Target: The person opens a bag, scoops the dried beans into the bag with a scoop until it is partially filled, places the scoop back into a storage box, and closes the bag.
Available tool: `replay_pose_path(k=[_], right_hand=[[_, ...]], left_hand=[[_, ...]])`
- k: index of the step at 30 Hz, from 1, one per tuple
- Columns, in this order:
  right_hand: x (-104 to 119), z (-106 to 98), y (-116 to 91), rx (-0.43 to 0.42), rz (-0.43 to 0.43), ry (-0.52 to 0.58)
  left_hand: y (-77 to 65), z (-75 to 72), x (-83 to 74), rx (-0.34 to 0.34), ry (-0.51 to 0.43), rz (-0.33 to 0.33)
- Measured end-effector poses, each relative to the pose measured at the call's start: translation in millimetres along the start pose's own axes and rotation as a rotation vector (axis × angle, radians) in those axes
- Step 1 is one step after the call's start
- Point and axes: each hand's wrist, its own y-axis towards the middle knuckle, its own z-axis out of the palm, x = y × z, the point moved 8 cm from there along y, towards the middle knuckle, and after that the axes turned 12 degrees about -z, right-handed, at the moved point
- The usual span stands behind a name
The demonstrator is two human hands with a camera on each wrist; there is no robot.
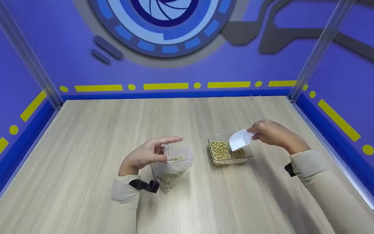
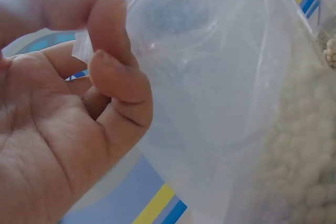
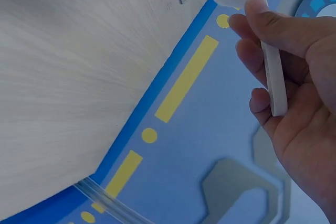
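Observation:
My left hand (image 1: 143,154) pinches the upper edge of a clear plastic bag (image 1: 174,169), its mouth open. Small round yellowish beans (image 1: 169,180) fill its lower part; the left wrist view shows the bag (image 2: 210,93) slack above them. To the right stands a clear rectangular container (image 1: 235,162) with similar beans (image 1: 221,150) in it. In my right hand (image 1: 273,134) is a white scoop (image 1: 240,140), gripped by its handle (image 3: 275,82) and tilted down over the container's right half. Whether the scoop holds any beans is hard to tell.
A light wood-grain table (image 1: 86,156) lies under everything. Blue printed panels (image 1: 180,73) with yellow marks wall it in at the back and both sides, with clear corner posts (image 1: 317,52) between them.

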Motion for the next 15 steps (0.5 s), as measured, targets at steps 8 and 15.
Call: replay_pose_path(k=[8, 15], right_hand=[[16.8, -8.5, 8.7, 0.091, -0.014, -0.211], [22.2, -9.1, 14.4, 0.199, 0.057, -0.265]], left_hand=[[5.9, 9.2, 5.7, 0.07, -0.067, -0.029], [6.3, 8.0, 6.6, 0.041, -0.017, -0.035]])
